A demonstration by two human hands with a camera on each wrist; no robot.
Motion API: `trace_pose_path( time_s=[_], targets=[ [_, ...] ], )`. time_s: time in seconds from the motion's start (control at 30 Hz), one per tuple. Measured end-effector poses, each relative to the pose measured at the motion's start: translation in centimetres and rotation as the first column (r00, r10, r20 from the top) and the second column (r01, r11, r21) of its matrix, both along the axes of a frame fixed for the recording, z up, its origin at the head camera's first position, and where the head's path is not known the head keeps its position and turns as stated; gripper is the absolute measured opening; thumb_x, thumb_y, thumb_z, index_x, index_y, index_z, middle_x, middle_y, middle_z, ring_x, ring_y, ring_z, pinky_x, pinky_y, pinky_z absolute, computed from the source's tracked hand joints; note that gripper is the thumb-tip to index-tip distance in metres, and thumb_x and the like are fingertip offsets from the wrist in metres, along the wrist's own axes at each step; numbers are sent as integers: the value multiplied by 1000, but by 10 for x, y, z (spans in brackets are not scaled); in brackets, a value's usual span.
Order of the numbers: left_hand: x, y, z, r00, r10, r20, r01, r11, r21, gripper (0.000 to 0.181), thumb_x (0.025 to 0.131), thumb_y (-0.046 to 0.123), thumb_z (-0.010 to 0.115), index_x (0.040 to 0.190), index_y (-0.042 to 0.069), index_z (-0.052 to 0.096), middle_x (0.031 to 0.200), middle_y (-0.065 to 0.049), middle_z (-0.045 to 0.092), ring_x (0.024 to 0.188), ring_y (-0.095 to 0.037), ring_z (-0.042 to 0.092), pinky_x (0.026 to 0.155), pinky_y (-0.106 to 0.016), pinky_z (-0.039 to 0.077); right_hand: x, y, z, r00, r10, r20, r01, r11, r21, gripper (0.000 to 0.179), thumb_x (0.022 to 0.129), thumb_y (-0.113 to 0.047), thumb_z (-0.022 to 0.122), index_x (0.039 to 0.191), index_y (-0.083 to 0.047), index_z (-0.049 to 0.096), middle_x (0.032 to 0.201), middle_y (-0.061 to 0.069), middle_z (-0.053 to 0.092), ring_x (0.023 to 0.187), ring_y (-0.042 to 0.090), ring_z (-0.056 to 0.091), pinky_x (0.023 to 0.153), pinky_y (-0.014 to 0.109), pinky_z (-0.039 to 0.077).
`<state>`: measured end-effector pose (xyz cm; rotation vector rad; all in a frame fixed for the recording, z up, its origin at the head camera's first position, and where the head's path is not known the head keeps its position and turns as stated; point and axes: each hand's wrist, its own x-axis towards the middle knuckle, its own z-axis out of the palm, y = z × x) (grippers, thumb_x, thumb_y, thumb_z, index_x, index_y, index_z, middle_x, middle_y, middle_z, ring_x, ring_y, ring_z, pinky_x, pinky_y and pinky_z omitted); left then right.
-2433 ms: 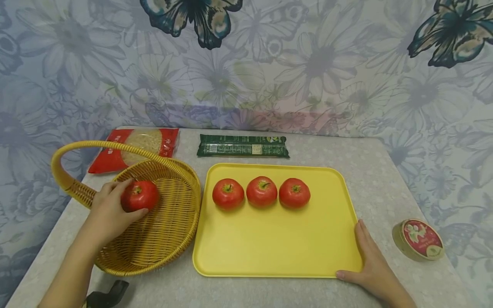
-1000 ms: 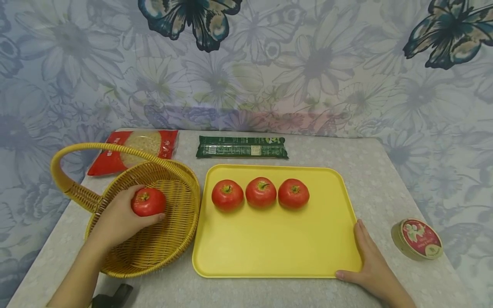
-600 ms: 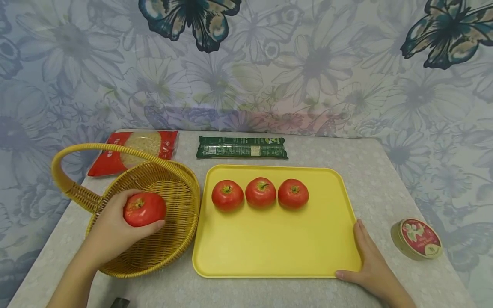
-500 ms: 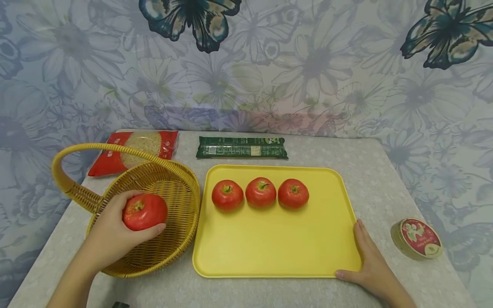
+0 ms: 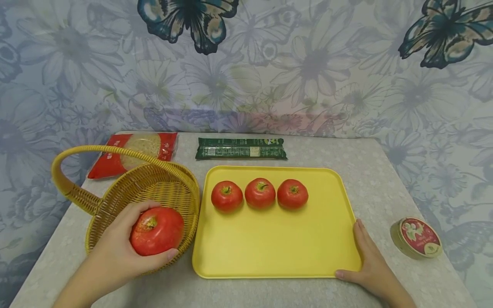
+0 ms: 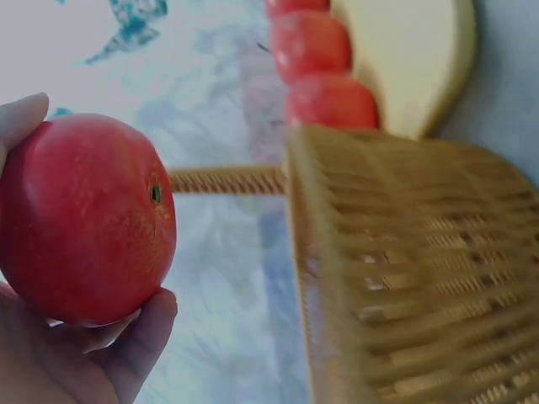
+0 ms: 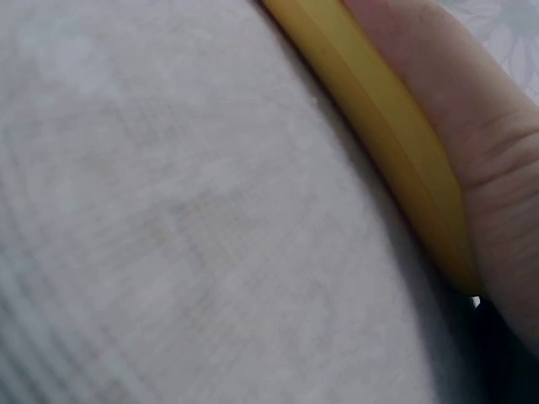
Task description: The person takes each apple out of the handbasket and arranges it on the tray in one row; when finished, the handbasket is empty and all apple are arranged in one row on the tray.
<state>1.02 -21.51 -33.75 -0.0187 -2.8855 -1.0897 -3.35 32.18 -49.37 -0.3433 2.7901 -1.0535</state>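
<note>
My left hand (image 5: pixel 119 252) grips a large red tomato (image 5: pixel 157 231), thumb on the near side and fingers behind. It hangs over the front part of the yellow wicker basket (image 5: pixel 169 194); in the left wrist view the tomato (image 6: pixel 88 220) is clear of the basket's rim (image 6: pixel 324 252). Three more tomatoes stand in a row on the yellow tray (image 5: pixel 277 244): left (image 5: pixel 227 196), middle (image 5: pixel 260 193) and right (image 5: pixel 292 194). My right hand (image 5: pixel 371 265) rests against the tray's front right corner, fingers along its right edge and thumb at its front edge.
The basket's tall handle (image 5: pixel 111 149) arches over its left and back side. Behind it lies a red bag (image 5: pixel 140 149) with a clear window. A long green packet (image 5: pixel 241 148) lies behind the tray, and a round tin (image 5: pixel 420 238) with a red lid stands at right.
The left hand has raised the tomato from inside the basket and brought it nearer and a little to the right. The right hand has stayed at the tray's corner.
</note>
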Motion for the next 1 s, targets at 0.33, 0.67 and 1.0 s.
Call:
trace_pose_path(
  time_s=[0.33, 0.67, 1.0],
  targets=[
    [5, 43, 10, 991, -135, -19, 135, 991, -1, 80, 63, 60, 87, 128, 35, 50, 118, 16, 53, 100, -6, 57, 73, -26, 56, 0, -1, 1, 999, 9, -36, -10, 1000, -4, 135, 68, -37, 90, 160, -14, -6, 167, 16, -8, 151, 48, -1, 122, 49, -8],
    [-14, 91, 5, 960, -273, -62, 275, 961, 36, 82, 60, 70, 83, 129, 44, 48, 121, 26, 49, 105, 3, 57, 81, -27, 56, 1, -3, 4, 1000, -2, -9, 2, 1000, 0, 134, 69, -39, 89, 159, -14, -7, 167, 16, -9, 151, 50, 0, 122, 55, -6],
    [-40, 138, -2, 928, -371, -26, 372, 923, 94, 83, 61, 65, 85, 133, 42, 49, 123, 25, 49, 111, 3, 53, 86, -31, 55, 0, -4, 4, 1000, -16, 23, 16, 1000, -4, 135, 69, -41, 89, 159, -14, -7, 167, 16, -10, 150, 51, 0, 118, 66, -2]
  ],
)
